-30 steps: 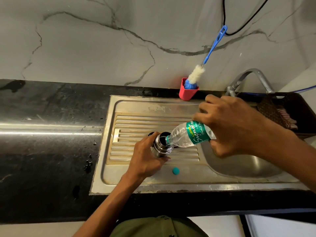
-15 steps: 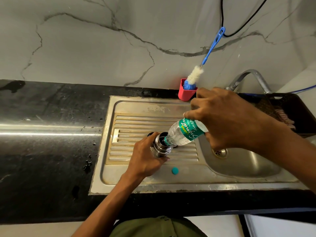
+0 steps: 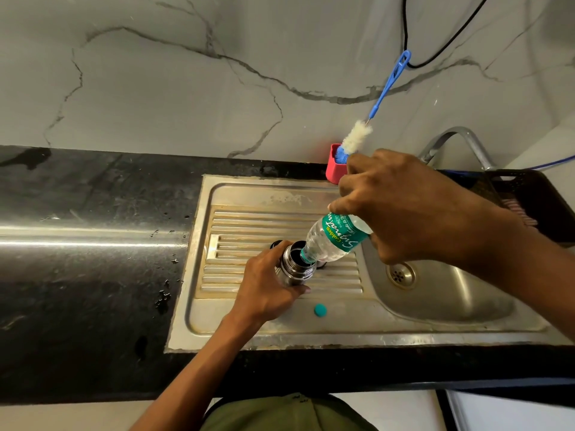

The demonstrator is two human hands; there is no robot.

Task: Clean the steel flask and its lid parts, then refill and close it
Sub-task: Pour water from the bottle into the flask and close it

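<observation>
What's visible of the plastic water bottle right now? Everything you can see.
The plastic water bottle is clear and ribbed, with a green label in white script. It is uncapped and tilted steeply, neck down to the lower left, mouth at the steel flask's open mouth. The right hand grips its upper body, hiding the base. It hangs above the drainboard.

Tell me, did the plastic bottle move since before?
Yes. The plastic bottle tipped up steeper; its base rose toward the red holder, mouth staying at the flask.
</observation>
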